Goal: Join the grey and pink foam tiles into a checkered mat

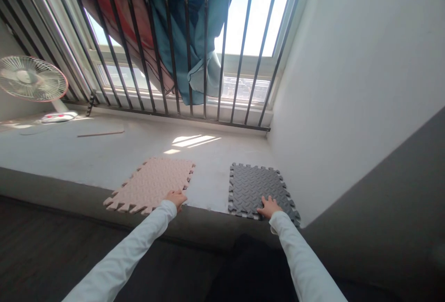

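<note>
Two interlocking foam floor tiles lie on a raised grey ledge [86, 154]. The pink tile [149, 184] is on the left and the dark grey tile [255, 188] on the right, with a gap of bare ledge between them. My left hand [176, 198] rests on the near right corner of the pink tile, its fingers curled over the edge. My right hand [268, 207] lies flat on the near edge of the grey tile with its fingers spread. Both arms wear white sleeves.
A black metal railing [174, 52] stands before a window at the back, with blue and red cloth [194, 38] hanging behind it. A small white fan [33, 79] sits at the far left. A thin strip [100, 133] lies on the ledge. A white wall [347, 84] closes the right side.
</note>
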The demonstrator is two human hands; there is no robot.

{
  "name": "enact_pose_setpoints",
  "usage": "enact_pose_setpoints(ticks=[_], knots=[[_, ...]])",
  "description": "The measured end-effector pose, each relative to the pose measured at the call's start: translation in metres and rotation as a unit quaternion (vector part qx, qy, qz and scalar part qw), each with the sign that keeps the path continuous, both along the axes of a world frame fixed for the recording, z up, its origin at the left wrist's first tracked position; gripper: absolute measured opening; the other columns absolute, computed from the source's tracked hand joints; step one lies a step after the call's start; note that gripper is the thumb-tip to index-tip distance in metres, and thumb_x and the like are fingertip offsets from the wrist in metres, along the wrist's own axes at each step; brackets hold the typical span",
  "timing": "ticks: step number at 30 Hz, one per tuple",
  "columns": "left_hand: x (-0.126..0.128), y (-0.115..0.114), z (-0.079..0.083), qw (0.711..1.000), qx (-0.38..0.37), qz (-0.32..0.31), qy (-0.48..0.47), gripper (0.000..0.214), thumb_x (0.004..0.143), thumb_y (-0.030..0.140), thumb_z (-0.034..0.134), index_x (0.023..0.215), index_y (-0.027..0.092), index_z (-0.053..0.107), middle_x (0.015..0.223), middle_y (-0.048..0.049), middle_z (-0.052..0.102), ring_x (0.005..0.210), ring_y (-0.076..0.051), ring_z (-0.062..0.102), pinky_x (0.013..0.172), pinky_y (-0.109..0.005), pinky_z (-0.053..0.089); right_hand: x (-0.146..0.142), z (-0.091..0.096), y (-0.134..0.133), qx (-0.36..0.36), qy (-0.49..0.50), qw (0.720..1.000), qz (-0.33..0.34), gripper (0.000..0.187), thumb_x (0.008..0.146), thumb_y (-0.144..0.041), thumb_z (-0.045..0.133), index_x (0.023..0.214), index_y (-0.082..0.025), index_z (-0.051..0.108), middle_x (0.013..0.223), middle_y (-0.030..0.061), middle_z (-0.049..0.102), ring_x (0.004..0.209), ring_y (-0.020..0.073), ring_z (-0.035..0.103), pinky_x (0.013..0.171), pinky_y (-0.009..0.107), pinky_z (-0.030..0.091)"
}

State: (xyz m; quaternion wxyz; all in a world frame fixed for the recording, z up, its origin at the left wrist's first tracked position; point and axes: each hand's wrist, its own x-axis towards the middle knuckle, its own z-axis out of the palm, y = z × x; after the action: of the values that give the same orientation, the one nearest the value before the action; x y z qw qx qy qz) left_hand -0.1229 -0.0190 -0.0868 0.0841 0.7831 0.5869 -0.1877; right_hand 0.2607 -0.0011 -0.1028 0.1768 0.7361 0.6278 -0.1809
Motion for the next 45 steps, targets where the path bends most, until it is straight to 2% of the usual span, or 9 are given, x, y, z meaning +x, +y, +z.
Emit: enact_pose_setpoints(ticks=[4,10,21,28,37,41,45], knots=[[-0.013,0.002,-0.001,0.999,0.009,0.029,-0.011,0.047,0.057,0.029,0.067,0.103,0.030,0.058,0.122,-0.0069,0.051,0.117,-0.024,0.041,0.096,-0.041,0.031,-0.001,0.001,0.001,-0.003,0.001,1.000,0.000,0.072,0.074,-0.045,0.045,0.136,-0.017,0.020,0.143,0.0159,0.014,0.129,0.0311,0.016,0.095,0.045,0.026],[-0.022,0.005,-0.004,0.999,0.022,0.040,0.002,0.036,0.058,0.034,0.066,0.094,0.034,0.063,0.118,-0.0034,0.054,0.110,-0.021,0.048,0.097,-0.039,0.030,0.000,0.001,-0.001,-0.003,0.003,1.000,0.000,0.072,0.075,-0.045,0.045,0.137,-0.018,0.020,0.143,0.0144,0.013,0.129,0.0309,0.015,0.096,0.045,0.026],[-0.018,-0.004,0.005,0.999,0.034,0.015,0.007,0.031,0.059,0.034,0.066,0.090,0.032,0.064,0.114,-0.0025,0.058,0.110,-0.019,0.049,0.098,-0.039,0.029,0.000,0.000,-0.001,0.000,0.000,1.000,0.000,0.071,0.075,-0.046,0.046,0.136,-0.019,0.020,0.143,0.0139,0.014,0.129,0.0295,0.015,0.097,0.044,0.025],[-0.013,-0.004,0.008,0.999,0.032,0.037,0.006,0.026,0.060,0.033,0.065,0.086,0.033,0.065,0.111,-0.0012,0.060,0.111,-0.019,0.047,0.099,-0.040,0.026,0.002,-0.001,-0.002,0.005,-0.002,1.000,0.005,0.070,0.076,-0.048,0.044,0.136,-0.022,0.021,0.143,0.0129,0.015,0.129,0.0293,0.016,0.096,0.044,0.026],[-0.014,-0.002,0.004,0.999,0.024,0.037,0.023,0.031,0.059,0.033,0.065,0.091,0.032,0.064,0.114,-0.0031,0.058,0.113,-0.019,0.046,0.100,-0.039,0.026,0.001,0.002,-0.003,0.009,0.005,1.000,0.002,0.071,0.075,-0.049,0.044,0.136,-0.020,0.022,0.143,0.0133,0.014,0.129,0.0288,0.015,0.097,0.043,0.025],[-0.010,-0.003,0.011,0.999,-0.001,0.030,0.028,0.040,0.059,0.030,0.065,0.099,0.029,0.062,0.118,-0.0075,0.055,0.114,-0.021,0.045,0.099,-0.038,0.027,0.002,0.000,-0.003,0.011,0.003,1.000,0.002,0.070,0.075,-0.048,0.044,0.136,-0.021,0.022,0.144,0.0126,0.015,0.129,0.0291,0.015,0.096,0.044,0.026],[-0.003,-0.006,0.023,0.999,-0.010,0.023,0.034,0.035,0.067,0.023,0.055,0.101,0.026,0.061,0.117,-0.0081,0.055,0.115,-0.020,0.044,0.097,-0.037,0.030,0.001,0.000,-0.003,0.009,0.003,1.000,0.000,0.070,0.075,-0.047,0.045,0.136,-0.020,0.022,0.144,0.0126,0.014,0.130,0.0295,0.015,0.096,0.044,0.026]])
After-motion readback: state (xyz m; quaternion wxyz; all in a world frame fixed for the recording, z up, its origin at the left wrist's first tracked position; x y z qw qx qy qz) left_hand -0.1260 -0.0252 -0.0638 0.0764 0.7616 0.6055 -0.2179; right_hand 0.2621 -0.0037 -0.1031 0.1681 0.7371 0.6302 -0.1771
